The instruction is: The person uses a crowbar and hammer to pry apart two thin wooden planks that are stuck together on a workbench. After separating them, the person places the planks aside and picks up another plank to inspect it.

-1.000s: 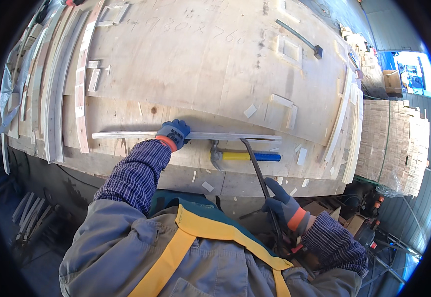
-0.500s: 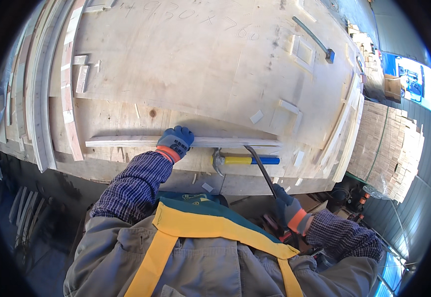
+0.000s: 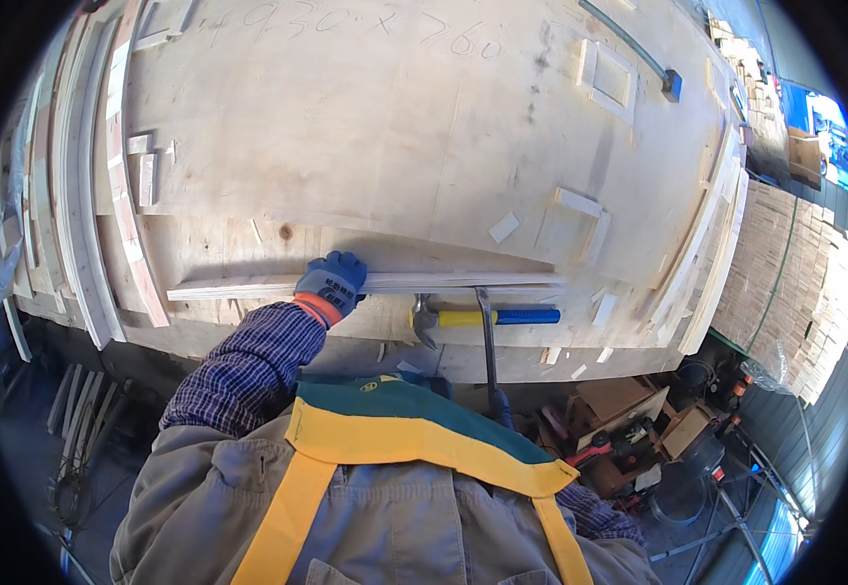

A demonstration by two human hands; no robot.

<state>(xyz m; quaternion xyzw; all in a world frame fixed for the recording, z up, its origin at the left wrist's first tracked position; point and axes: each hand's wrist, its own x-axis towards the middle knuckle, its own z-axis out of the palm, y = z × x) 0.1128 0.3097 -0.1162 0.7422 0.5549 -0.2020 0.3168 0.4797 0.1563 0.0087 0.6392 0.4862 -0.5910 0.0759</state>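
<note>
A long, thin wooden strip [image 3: 424, 284] lies flat along the near part of the big plywood sheet [image 3: 366, 127], running left to right just inside the sheet's near edge. It looks light, and at that length against so slim a section it probably flexes if lifted by one end; the pale sawn faces should give dry, rough grip rather than slip, though the edges may splinter. A hold near the middle, or a palm pressing down on top, looks the steadiest way to control it.

The left hand [image 3: 332, 282], in a blue glove with an orange cuff, sits on the strip left of its middle, fingers curled over the top and pressing it down onto the sheet. The right hand is out of sight below the yellow-trimmed apron [image 3: 414, 439], so whether it is gripping anything I cannot tell.

Just beside the strip, on its near side, lies a claw hammer [image 3: 482, 318] with a yellow and blue handle, head to the left. A dark hose or bar [image 3: 487, 351] crosses over the hammer and drops off the near edge.

Small offcut blocks [image 3: 504, 226] dot the sheet. More long strips [image 3: 93, 195] are stacked at the left edge, and stacked timber [image 3: 785, 292] stands to the right.
</note>
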